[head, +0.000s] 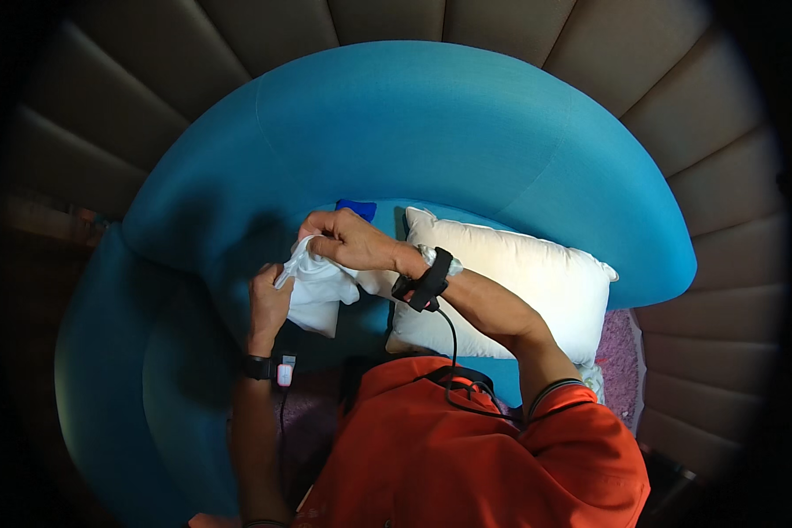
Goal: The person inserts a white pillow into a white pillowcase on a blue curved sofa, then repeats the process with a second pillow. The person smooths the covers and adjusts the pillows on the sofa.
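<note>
A white cloth [315, 290] is bunched between my hands above the sofa seat. My left hand [268, 300] grips its left edge, with the thumb against the fabric. Over its top edge, my right hand [353, 241] pinches the cloth between thumb and fingers. Part of the cloth hangs down below the hands, and another part reaches right under my right wrist. A white pillow [515, 284] lies on the seat to the right, partly covered by my right forearm. Whether the cloth touches the pillow is hidden by my wrist.
The curved blue sofa [409, 125] surrounds the seat, its backrest against a brown padded wall [389, 20]. A small dark-blue item [360, 209] lies by the backrest behind my right hand. A black cable [454, 343] runs from my right wrist. A purple rug [617, 356] shows at right.
</note>
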### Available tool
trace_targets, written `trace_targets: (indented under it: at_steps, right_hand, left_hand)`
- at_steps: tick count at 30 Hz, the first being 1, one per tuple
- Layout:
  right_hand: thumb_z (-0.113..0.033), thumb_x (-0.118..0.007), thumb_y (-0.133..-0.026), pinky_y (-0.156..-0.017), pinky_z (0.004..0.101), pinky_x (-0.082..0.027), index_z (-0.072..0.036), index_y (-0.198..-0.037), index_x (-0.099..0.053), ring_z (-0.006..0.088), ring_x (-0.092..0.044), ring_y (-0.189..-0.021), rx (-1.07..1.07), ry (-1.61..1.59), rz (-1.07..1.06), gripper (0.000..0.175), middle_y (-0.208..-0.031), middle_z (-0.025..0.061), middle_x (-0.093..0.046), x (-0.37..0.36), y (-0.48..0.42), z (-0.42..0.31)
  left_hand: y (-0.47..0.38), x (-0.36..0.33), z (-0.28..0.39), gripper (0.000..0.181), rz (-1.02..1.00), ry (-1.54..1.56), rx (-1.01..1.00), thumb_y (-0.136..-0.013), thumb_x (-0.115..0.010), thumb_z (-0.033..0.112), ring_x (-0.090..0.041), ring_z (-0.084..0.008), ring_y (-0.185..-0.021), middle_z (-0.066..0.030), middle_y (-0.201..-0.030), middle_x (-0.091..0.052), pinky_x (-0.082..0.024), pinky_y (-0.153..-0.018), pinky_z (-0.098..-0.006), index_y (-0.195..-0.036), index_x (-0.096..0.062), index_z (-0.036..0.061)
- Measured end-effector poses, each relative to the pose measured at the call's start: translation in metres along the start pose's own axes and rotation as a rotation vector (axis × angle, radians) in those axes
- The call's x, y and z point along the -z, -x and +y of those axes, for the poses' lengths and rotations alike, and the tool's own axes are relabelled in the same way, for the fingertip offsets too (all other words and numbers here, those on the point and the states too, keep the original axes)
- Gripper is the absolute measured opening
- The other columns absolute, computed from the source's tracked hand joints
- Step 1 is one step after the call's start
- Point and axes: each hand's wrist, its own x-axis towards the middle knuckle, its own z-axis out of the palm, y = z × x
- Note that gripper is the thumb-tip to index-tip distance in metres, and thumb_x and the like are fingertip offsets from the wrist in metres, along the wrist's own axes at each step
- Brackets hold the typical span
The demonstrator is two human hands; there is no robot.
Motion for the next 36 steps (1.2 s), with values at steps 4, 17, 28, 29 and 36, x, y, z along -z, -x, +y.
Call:
trace_targets:
  at_steps: [4, 17, 28, 29, 36]
  right_hand:
    - [-0.012, -0.061, -0.100, -0.070, 0.0344, -0.052, -0.001, -0.111, -0.070, 0.0169, -0.062, -0.075, 0.005, 0.024, 0.104, 0.018, -0.085, 0.0089, -0.068, 0.013, 0.001, 0.011]
    - [-0.016, -0.068, -0.100, -0.073, 0.0319, -0.052, -0.001, -0.107, -0.072, 0.0150, -0.063, -0.081, -0.221, 0.091, 0.465, 0.017, -0.093, 0.0055, -0.072, 0.100, 0.029, 0.054]
    - [-0.028, -0.082, -0.095, -0.071, 0.0326, -0.054, 0.000, -0.101, -0.082, 0.0136, -0.067, -0.080, -0.279, 0.149, 0.331, 0.028, -0.086, 0.0083, -0.077, 0.106, 0.039, 0.054]
    - [-0.028, -0.082, -0.095, -0.071, 0.0326, -0.054, -0.001, -0.100, -0.082, 0.0136, -0.067, -0.080, -0.278, 0.149, 0.327, 0.027, -0.087, 0.0083, -0.077, 0.105, 0.038, 0.052]
    - [-0.026, -0.081, -0.094, -0.069, 0.0338, -0.055, 0.001, -0.098, -0.082, 0.0158, -0.068, -0.076, -0.247, 0.153, 0.401, 0.027, -0.085, 0.0122, -0.078, 0.111, 0.044, 0.068]
  left_hand:
    - [0.010, -0.006, -0.039, 0.011, 0.011, -0.187, -0.080, -0.085, -0.072, 0.001, -0.067, -0.0384, -0.080, -0.0217, -0.087, -0.067, -0.051, -0.071, -0.0448, -0.092, -0.070, -0.0068]
    - [0.022, 0.018, -0.094, 0.012, 0.082, 0.142, 0.170, -0.090, -0.078, 0.005, -0.059, -0.0110, -0.074, -0.0055, -0.081, -0.067, -0.047, -0.067, -0.0292, -0.096, -0.075, -0.0051]
    - [0.003, 0.039, -0.086, 0.016, 0.260, 0.100, 0.043, -0.097, -0.073, 0.010, -0.055, -0.0129, -0.076, -0.0036, -0.084, -0.062, -0.044, -0.069, -0.0274, -0.098, -0.069, -0.0048]
    - [0.004, 0.041, -0.088, 0.016, 0.224, 0.138, 0.107, -0.098, -0.072, 0.012, -0.054, -0.0119, -0.075, -0.0021, -0.082, -0.061, -0.043, -0.068, -0.0268, -0.097, -0.069, -0.0039]
    - [0.001, 0.040, -0.065, 0.019, 0.183, 0.207, 0.145, -0.104, -0.067, 0.015, -0.047, -0.0073, -0.071, 0.0036, -0.076, -0.055, -0.039, -0.066, -0.0249, -0.093, -0.069, 0.0006]
